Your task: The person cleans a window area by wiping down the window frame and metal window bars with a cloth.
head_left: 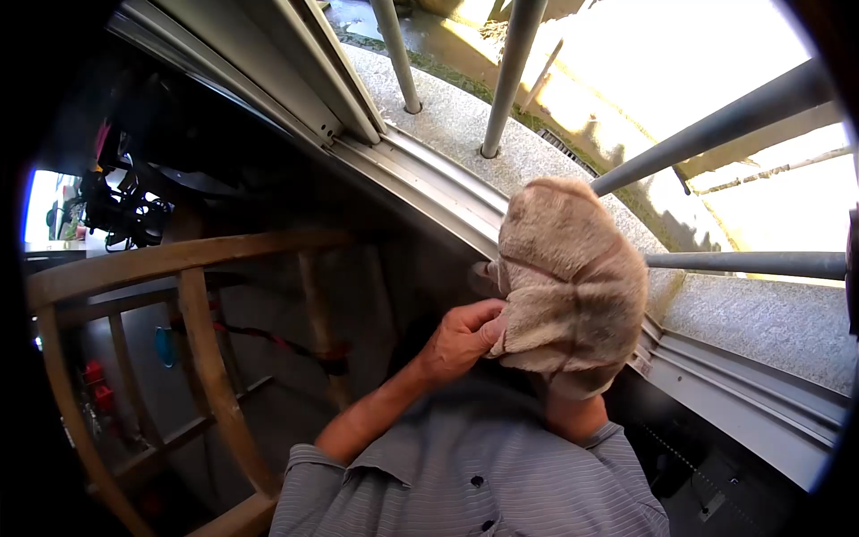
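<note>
A brown, fuzzy cloth (573,277) with dark creases hangs over my right hand and hides its fingers; only the forearm shows below it. At the cloth's left edge, my left hand (463,340) pinches the fabric between thumb and fingers. The cloth is held up in front of the window sill, above my grey striped shirt (483,465). A small rounded piece, too dark to make out, shows just left of the cloth.
A white sliding window frame (420,188) runs diagonally past the cloth. Outside it are a stone ledge (456,116) and grey metal bars (512,80). To the left stands a wooden chair (210,358), with red and blue items beyond its slats.
</note>
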